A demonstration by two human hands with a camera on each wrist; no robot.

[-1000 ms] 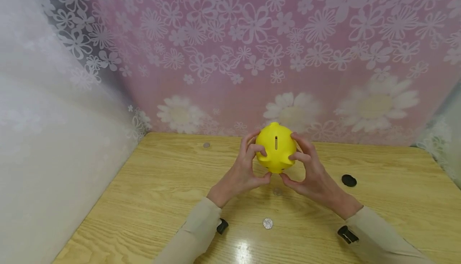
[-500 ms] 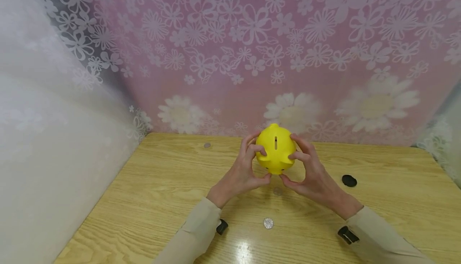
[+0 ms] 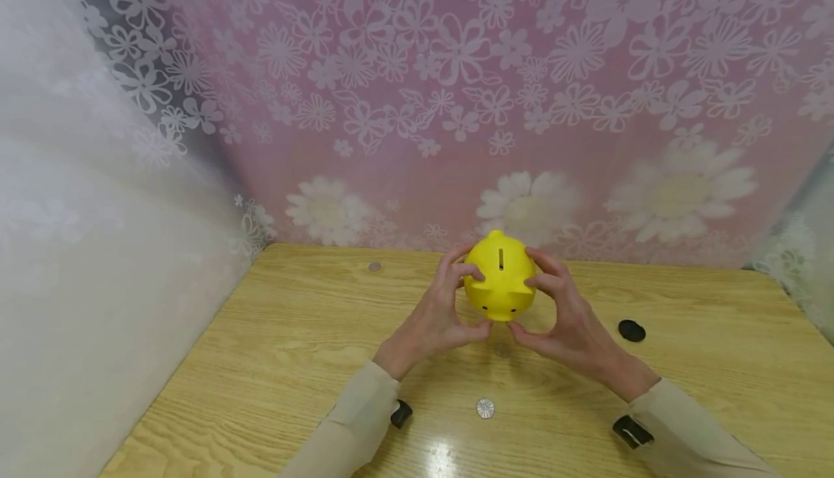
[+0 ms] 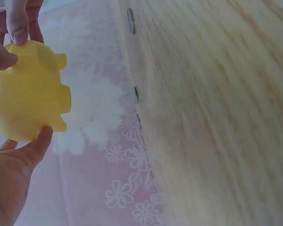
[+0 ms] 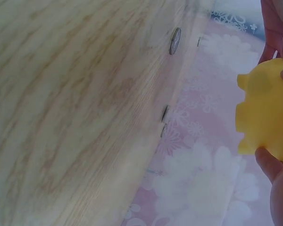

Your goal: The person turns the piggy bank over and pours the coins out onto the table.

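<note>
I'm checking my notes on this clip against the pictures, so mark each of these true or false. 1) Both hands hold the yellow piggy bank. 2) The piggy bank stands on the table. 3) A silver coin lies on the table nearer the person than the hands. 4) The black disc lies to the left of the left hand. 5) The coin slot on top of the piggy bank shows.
1) True: the left hand and the right hand both grip the yellow piggy bank.
2) False: it is held up above the table.
3) True: the silver coin lies between the sleeves.
4) False: the black disc lies to the right of the right hand.
5) True: the coin slot faces up.
</note>
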